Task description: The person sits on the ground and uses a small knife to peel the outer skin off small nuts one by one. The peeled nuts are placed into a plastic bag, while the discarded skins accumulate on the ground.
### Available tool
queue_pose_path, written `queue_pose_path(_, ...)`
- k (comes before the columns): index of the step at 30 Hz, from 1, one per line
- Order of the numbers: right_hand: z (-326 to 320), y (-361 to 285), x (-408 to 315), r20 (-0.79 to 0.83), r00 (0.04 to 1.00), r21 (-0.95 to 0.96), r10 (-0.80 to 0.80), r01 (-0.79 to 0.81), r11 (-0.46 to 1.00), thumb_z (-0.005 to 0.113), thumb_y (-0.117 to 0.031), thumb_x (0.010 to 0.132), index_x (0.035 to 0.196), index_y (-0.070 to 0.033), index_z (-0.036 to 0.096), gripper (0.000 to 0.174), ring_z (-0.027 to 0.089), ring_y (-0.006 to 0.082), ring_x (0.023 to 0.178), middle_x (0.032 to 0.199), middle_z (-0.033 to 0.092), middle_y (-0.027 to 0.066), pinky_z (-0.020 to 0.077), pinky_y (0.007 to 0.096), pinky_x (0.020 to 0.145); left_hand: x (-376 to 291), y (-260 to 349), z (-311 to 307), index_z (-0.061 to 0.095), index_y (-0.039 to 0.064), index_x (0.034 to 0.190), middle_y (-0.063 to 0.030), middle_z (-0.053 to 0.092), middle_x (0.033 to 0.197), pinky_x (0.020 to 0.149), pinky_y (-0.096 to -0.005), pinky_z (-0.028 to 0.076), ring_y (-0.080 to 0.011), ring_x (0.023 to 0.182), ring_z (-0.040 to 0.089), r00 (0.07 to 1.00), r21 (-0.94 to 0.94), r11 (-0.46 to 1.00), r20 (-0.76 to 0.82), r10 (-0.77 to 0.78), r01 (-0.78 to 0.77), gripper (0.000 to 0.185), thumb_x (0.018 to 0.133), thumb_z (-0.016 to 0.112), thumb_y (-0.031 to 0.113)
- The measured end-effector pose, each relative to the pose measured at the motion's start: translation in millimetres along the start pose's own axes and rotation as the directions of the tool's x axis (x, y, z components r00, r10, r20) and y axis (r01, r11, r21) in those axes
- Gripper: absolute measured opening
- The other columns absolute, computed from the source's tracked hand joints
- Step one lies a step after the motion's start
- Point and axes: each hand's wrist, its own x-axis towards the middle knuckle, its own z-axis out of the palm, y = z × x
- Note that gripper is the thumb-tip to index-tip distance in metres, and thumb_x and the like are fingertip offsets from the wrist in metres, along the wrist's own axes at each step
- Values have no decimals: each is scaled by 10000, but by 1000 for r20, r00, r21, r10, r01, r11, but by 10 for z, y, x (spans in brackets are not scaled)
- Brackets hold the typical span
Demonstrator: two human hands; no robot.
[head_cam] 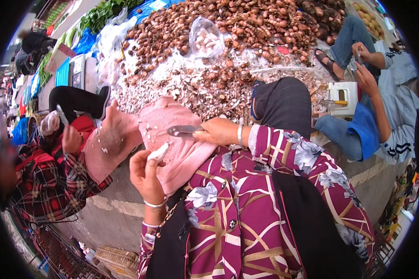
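Between the fingers and thumb of my left hand [148, 174] is a peeled white taro corm [158, 153], tilted up to the right. My right hand [220, 132] grips a knife [181, 130] whose flat metal blade points left, just above the corm and apart from it. Beneath both lies a pink towel [174, 118] over my lap, dotted with white peel scraps. Past my knees, peelings [216, 101] cover the ground in front of a large heap of brown unpeeled corms [258, 24]. A clear plastic bag [206, 38] holding peeled white pieces rests at the heap's near edge.
A co-worker in plaid [52, 181] sits close on the left, holding a blade; another [387, 97] sits at the right, hands raised. Beside that one stands a cut white plastic jug [342, 99] with a yellow-handled tool. A scale [78, 71] and leafy greens [101, 17] are at upper left.
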Motion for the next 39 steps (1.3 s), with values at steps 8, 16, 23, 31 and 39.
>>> queue_pose_path(8, -341, 282, -681, -37, 995, -41, 97, -99, 994, 500, -434, 941, 920, -77, 660, 392, 629, 366, 667, 709, 636, 181, 463, 470, 605, 1410, -49, 727, 507, -65, 1206, -167, 605, 1114, 799, -282, 548, -218, 970, 630, 834, -54, 897, 396, -383, 438, 334, 909, 561, 79)
queue_pose_path(16, -443, 365, -774, -76, 986, 73, 149, -144, 987, 518, -414, 931, 883, 0, 621, 429, 632, 387, 726, 738, 633, 203, 472, 466, 639, 2927, -911, 1576, 435, -42, 1279, -148, 579, 1096, 840, -345, 557, -271, 984, 612, 952, -63, 955, 129, -279, 288, 444, 891, 614, 78)
queue_pose_path(23, -487, 236, -805, -115, 980, 45, 165, -161, 986, 545, -385, 897, 932, -10, 571, 377, 632, 401, 735, 732, 636, 208, 483, 483, 664, 2172, -321, 1033, 506, -43, 1249, -139, 602, 1120, 810, -296, 544, -209, 955, 634, 934, 30, 978, 292, -204, 204, 391, 899, 609, 96)
queue_pose_path(31, -504, -90, -522, -390, 885, -152, -253, 208, 966, 602, -90, 830, 1204, -62, 530, 382, 606, 337, 846, 946, 586, 146, 497, 406, 712, 945, -422, -340, 456, -8, 1291, -92, 536, 1241, 951, -301, 441, -181, 1119, 535, 999, 115, 993, 49, -13, 7, 420, 892, 584, 31)
queue_pose_path(39, 117, -179, 294, -262, 822, -511, -507, 328, 795, 552, -93, 854, 1249, -147, 540, 399, 594, 271, 713, 837, 544, 84, 500, 361, 620, -1, -780, -362, 213, -25, 1464, -255, 386, 1416, 1071, -371, 333, -310, 1307, 410, 968, 378, 907, 91, -236, 185, 1101, 650, 816, 406)
